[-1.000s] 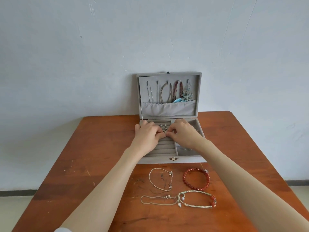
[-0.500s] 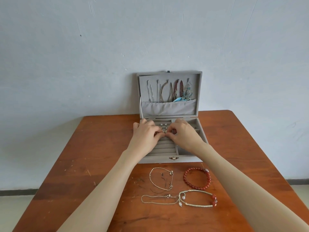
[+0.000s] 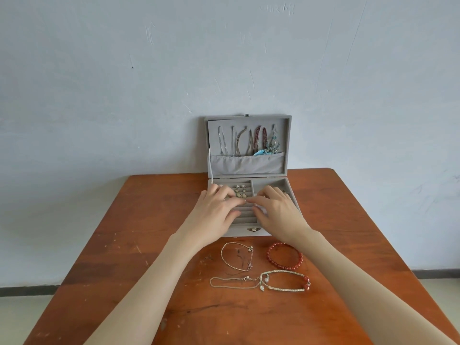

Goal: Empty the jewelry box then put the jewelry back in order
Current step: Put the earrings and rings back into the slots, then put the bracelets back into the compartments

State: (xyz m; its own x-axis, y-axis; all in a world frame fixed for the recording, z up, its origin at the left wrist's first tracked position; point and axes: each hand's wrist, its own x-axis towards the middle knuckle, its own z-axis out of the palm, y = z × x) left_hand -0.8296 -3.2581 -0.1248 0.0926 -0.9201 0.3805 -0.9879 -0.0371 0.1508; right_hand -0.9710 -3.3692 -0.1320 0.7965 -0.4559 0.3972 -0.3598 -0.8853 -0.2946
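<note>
Both hands' fingers now uncurled, left hand point(image 3: 216, 207), right hand point(image 3: 276, 210), over jewelry box point(image 3: 249, 231)

We see the grey jewelry box point(image 3: 249, 230) open on the wooden tabletop point(image 3: 139, 220), necklaces point(image 3: 249, 143) hanging in its lid. Our left hand point(image 3: 214, 210) and right hand point(image 3: 276, 210) rest on the ring rolls point(image 3: 245, 212), fingertips nearly meeting beside small earrings point(image 3: 241, 191). Four bracelets lie nearer us, among them a red bead bracelet point(image 3: 285, 256).
</note>
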